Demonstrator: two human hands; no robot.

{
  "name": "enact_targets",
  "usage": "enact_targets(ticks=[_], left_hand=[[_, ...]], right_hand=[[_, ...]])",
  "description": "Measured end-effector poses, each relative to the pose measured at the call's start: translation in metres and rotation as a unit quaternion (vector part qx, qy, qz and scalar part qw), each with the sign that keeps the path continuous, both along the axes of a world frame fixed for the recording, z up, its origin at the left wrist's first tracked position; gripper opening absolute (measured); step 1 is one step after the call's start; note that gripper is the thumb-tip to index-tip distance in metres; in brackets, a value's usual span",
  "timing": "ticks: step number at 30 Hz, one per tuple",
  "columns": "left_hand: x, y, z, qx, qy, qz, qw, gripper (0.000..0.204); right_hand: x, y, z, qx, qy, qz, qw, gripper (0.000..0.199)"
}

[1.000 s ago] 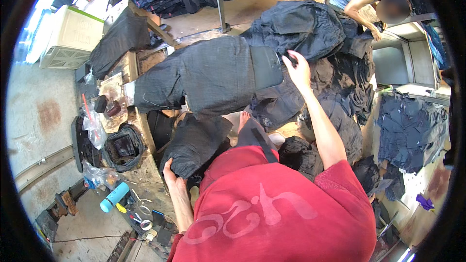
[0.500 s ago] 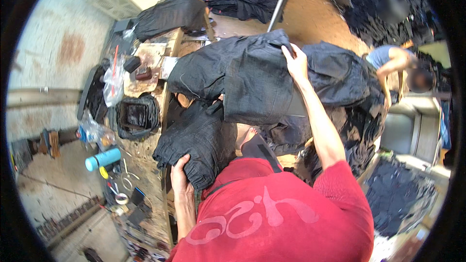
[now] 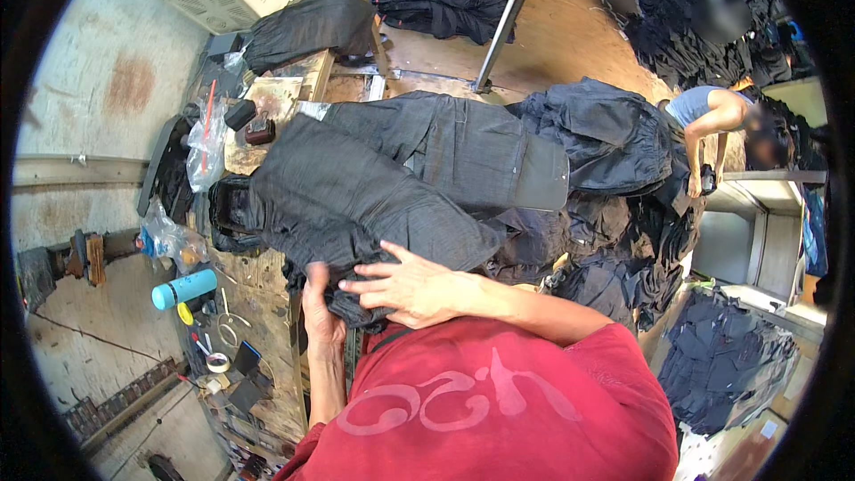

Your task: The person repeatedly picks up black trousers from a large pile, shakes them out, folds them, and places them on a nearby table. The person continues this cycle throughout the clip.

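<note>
A pair of black trousers (image 3: 343, 191) with a gathered elastic edge lies spread in front of me, its far part reaching over the bench. My left hand (image 3: 323, 313) is at the gathered edge with the thumb raised, the fingers closed round the cloth and mostly hidden. Flat on the same edge rests my right hand (image 3: 417, 289), fingers spread. Beyond, another black garment (image 3: 476, 147) lies over a dark smooth panel (image 3: 543, 176) with a rounded corner. A bulky black garment heap (image 3: 606, 138) sits to the right of it.
Left, a wooden bench (image 3: 258, 294) carries a blue bottle (image 3: 184, 289), a tape roll (image 3: 218, 362) and a cloth-lined black bin (image 3: 233, 214). A metal pole (image 3: 512, 18) stands ahead. Another person (image 3: 712, 120) bends at the far right, near a stack of dark cloth (image 3: 726, 356).
My right hand has let go of the raised far cloth and come back beside my left. The trousers have swung leftward and flattened, covering part of the bin.
</note>
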State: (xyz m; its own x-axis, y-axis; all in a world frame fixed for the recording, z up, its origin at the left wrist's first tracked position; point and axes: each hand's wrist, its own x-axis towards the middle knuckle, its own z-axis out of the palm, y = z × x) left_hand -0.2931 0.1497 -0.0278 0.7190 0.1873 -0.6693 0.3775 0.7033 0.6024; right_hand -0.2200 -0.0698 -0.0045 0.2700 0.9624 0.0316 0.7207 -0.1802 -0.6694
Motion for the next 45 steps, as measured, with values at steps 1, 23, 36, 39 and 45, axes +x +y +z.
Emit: enact_targets(ticks=[1,23,36,39,45], left_hand=[[-0.002,0.002,-0.004,0.052,-0.006,-0.035,0.998,0.051],[-0.087,0.022,-0.002,0.149,0.045,0.041,0.987,0.065],[-0.043,0.003,-0.008,0.102,0.041,-0.048,0.993,0.067],[-0.03,-0.014,-0.007,0.11,0.054,-0.059,0.991,0.076],[-0.013,-0.059,0.0,0.099,0.041,-0.101,0.989,0.082]], right_hand=[[-0.008,0.0,-0.004,0.036,0.03,-0.014,0.999,0.049],[0.182,-0.216,-0.136,0.433,0.348,-0.592,0.584,0.043],[0.025,-0.275,-0.122,0.369,0.513,-0.664,0.4,0.067],[0.04,-0.25,-0.09,0.275,0.397,-0.727,0.488,0.057],[-0.002,-0.159,0.001,0.125,0.222,-0.471,0.845,0.06]])
